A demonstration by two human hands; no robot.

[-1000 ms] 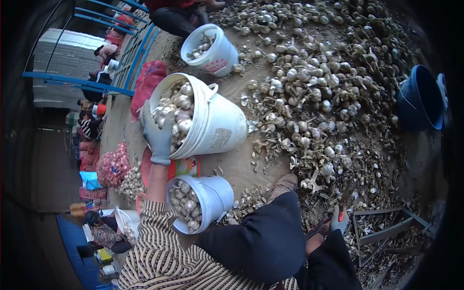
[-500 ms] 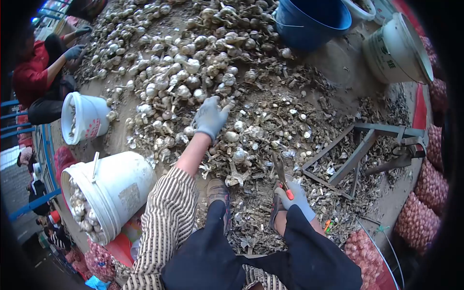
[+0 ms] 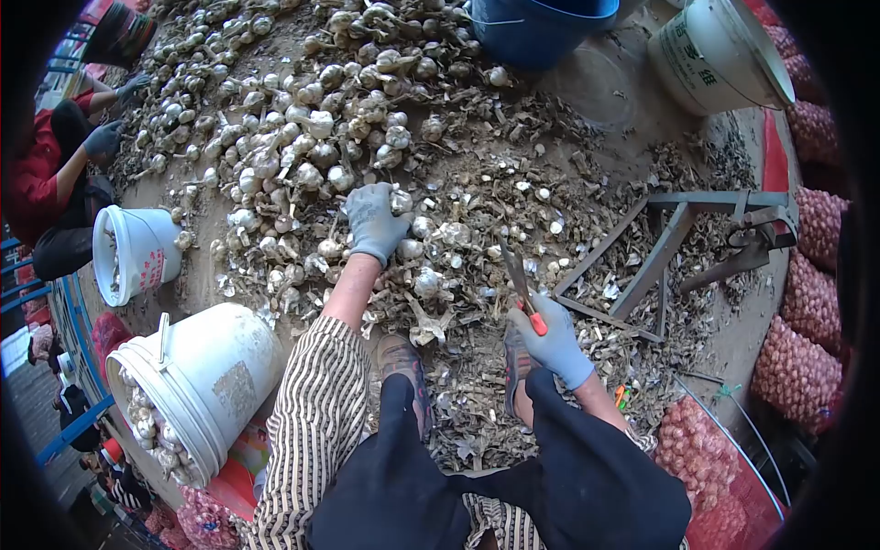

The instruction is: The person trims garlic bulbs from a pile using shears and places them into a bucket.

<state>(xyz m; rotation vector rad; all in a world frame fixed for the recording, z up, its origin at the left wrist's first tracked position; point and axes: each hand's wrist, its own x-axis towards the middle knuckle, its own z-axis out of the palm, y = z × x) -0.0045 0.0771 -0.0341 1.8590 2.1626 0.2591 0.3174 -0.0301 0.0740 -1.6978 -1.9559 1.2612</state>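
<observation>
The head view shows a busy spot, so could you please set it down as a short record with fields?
Left hand: gloved, at the garlic bulbs; grip unclear
Right hand: gloved, holding a red-handled tool
Large white bucket: left of the person, with bulbs inside
Blue bucket: at the far edge
Metal frame: right, on the littered ground
Net sacks: far right, filled
Co-worker: far left, red sleeve
</observation>
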